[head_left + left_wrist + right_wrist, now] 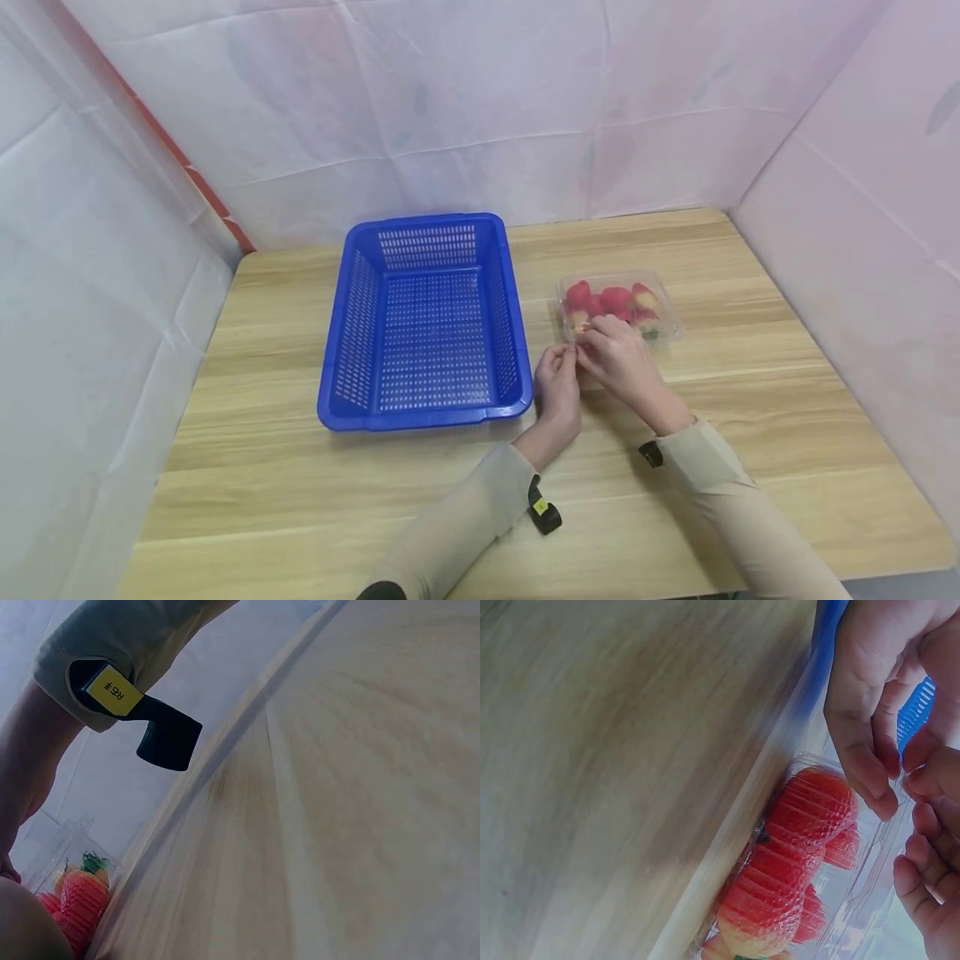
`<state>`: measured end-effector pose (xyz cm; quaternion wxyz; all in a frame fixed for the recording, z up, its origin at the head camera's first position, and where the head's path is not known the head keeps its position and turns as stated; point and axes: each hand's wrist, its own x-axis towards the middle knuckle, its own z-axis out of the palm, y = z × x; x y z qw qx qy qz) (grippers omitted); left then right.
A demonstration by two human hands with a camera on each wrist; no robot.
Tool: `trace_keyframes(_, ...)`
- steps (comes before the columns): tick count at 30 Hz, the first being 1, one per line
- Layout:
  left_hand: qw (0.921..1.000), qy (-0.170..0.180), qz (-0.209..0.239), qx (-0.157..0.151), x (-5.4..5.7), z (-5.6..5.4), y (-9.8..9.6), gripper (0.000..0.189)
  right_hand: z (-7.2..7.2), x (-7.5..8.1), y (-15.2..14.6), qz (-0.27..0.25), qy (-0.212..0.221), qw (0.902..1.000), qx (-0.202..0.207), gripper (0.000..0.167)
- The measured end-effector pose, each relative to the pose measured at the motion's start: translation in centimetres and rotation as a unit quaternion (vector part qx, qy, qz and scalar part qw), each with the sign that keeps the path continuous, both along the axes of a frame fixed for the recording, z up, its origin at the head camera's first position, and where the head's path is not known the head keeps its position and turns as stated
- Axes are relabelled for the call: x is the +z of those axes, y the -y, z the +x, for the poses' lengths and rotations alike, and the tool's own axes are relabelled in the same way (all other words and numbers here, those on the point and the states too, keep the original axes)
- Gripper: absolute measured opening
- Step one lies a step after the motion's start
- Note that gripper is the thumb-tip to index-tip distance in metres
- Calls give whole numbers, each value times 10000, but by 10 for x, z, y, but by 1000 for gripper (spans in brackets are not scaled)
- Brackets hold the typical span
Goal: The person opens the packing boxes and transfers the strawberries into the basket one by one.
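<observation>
A clear plastic clamshell box lies on the table to the right of the basket. Several red strawberries, some with pale ends and green leaves, show through its lid. My left hand pinches the box's near left corner. Beside it, my right hand reaches over the near side, its bent fingers pinching the edge at that same corner. In the right wrist view the fingertips of both hands meet at the box's rim. The lid lies over the strawberries.
A blue perforated plastic basket stands left of the box, close to my left hand. The wooden table is bounded by pale patterned sheets at the back and sides. Black wrist straps hang below the sleeves.
</observation>
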<state>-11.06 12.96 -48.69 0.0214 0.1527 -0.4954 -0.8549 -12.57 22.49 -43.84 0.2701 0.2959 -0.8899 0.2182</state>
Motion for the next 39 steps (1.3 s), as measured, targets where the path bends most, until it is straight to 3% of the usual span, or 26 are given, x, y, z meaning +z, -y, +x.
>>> trace_keyframes(21, 9998, -90, -71, 189, 3, -3, 0, 8, -2, -4, 1, -48, -265, 9996, 6, 7)
trace_keyframes(39, 9995, 11, -121, 302, 4, -8, -3, 11, -4, -8, 5, -73, -788, 9969, 8, 8)
